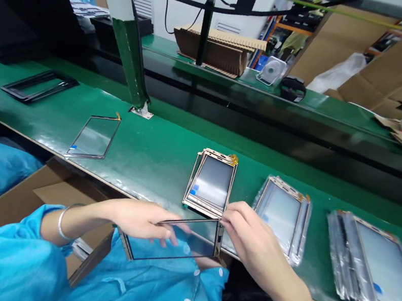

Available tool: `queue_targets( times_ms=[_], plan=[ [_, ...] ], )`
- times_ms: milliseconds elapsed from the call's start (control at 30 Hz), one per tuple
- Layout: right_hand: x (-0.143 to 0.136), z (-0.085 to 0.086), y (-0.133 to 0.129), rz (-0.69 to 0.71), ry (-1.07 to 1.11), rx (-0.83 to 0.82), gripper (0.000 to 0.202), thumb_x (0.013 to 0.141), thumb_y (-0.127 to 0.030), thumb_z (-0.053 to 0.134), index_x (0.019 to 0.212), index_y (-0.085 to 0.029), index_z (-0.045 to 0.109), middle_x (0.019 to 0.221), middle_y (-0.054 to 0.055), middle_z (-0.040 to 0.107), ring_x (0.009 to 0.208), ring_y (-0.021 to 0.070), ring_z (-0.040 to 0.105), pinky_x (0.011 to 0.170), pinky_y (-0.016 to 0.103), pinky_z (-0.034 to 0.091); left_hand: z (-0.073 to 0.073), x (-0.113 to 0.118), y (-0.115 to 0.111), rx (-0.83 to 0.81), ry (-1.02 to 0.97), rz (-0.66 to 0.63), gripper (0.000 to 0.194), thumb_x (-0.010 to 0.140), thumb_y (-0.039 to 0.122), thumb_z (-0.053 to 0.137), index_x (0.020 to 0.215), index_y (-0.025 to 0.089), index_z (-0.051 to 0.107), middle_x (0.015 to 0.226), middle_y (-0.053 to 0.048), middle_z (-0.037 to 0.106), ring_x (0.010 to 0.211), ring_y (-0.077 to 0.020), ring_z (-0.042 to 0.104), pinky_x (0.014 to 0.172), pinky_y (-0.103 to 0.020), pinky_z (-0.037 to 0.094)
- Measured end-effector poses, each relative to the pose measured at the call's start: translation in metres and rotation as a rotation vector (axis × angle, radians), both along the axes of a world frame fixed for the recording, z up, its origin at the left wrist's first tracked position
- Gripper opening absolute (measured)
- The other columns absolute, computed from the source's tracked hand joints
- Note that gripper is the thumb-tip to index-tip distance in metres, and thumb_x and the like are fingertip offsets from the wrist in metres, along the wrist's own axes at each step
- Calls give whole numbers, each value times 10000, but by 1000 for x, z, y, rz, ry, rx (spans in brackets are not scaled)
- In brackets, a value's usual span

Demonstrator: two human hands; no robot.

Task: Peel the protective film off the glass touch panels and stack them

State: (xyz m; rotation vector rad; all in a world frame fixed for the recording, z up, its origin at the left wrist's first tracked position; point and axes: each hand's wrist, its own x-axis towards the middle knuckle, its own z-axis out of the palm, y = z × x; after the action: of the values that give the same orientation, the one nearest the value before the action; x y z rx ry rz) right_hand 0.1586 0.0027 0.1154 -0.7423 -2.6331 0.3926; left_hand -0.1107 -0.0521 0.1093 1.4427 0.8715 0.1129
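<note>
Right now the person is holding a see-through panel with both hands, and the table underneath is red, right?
Not quite. Both hands do hold the glass panel, the left hand on its near edge and the right hand at its corner. But the head view shows the table is green, not red.

The bench (154,153) is glossy green, and the conveyor (304,132) behind it is black. The panel (174,241) held over the lap is dark glass with a black rim. The stack (211,183) has grey faces, tan edges, orange tabs and small blue stickers. The bagged panels (377,267) are pale grey in clear film. The gown (94,281) is bright blue with white buttons. The bracelet (62,222) is silver. The cardboard (218,48) is brown.
</note>
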Motion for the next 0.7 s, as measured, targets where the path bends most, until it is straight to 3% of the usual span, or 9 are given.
queue_targets(
  times_ms=[167, 233, 300, 367, 433, 500, 567, 633, 700],
  plan=[
    [2, -4, -5, 13, 36, 192, 161, 972, -137, 387, 932, -172, 539, 910, 94, 607, 773, 191, 581, 620, 294, 480, -12, -1, 5, -91, -109, -5, 470, 956, 414, 463, 1387, 227, 462, 1181, -123, 681, 957, -195, 694, 719, -248, 554],
    [7, -4, -12, -23, 138, 177, 138, 960, -142, 422, 943, -189, 552, 888, 83, 616, 784, 190, 601, 633, 291, 495, -22, -5, 10, -171, -208, 42, 497, 943, 442, 489, 1389, 226, 448, 1198, -127, 674, 981, -203, 694, 713, -243, 555],
    [21, -5, -23, -104, 285, 8, 127, 951, -163, 451, 906, -217, 557, 890, 73, 619, 789, 185, 625, 644, 291, 516, -32, -11, 17, -243, -316, 103, 539, 926, 458, 521, 1400, 224, 420, 1200, -133, 673, 984, -212, 698, 697, -243, 558],
    [44, -7, -35, -212, 470, -287, 134, 951, -193, 459, 856, -237, 541, 933, 76, 632, 729, 177, 642, 562, 280, 517, -41, -20, 23, -302, -397, 148, 561, 914, 446, 548, 1404, 216, 402, 1195, -139, 675, 966, -222, 705, 685, -251, 564],
    [72, -10, -45, -354, 695, -569, 130, 942, -271, 496, 815, -252, 516, 848, 58, 636, 551, 154, 596, 390, 253, 431, -47, -29, 28, -349, -450, 184, 560, 906, 414, 567, 1399, 206, 399, 1191, -142, 676, 961, -231, 707, 673, -254, 569],
    [95, -11, -49, -532, 913, -715, 211, 894, -391, 574, 746, -264, 493, 639, 9, 546, 393, 120, 453, 291, 242, 288, -49, -36, 30, -374, -481, 220, 555, 898, 389, 579, 1390, 202, 401, 1189, -142, 677, 962, -235, 707, 666, -250, 570],
    [103, -11, -47, -717, 1048, -651, 252, 843, -432, 643, 712, -277, 494, 580, -9, 473, 411, 118, 421, 331, 258, 316, -47, -37, 29, -361, -467, 236, 550, 900, 388, 577, 1388, 204, 401, 1192, -145, 675, 965, -234, 706, 670, -246, 569],
    [92, -10, -40, -827, 1003, -433, 179, 835, -376, 671, 769, -274, 539, 683, 16, 555, 550, 150, 530, 481, 295, 450, -42, -31, 26, -313, -403, 223, 537, 915, 395, 555, 1395, 211, 399, 1210, -152, 665, 975, -229, 702, 680, -246, 565],
    [66, -11, -31, -737, 781, -208, 101, 858, -319, 644, 881, -244, 582, 805, 44, 620, 683, 185, 598, 610, 338, 503, -35, -20, 21, -236, -320, 180, 517, 936, 401, 519, 1405, 220, 399, 1230, -154, 652, 987, -217, 697, 700, -249, 561]
  ],
)
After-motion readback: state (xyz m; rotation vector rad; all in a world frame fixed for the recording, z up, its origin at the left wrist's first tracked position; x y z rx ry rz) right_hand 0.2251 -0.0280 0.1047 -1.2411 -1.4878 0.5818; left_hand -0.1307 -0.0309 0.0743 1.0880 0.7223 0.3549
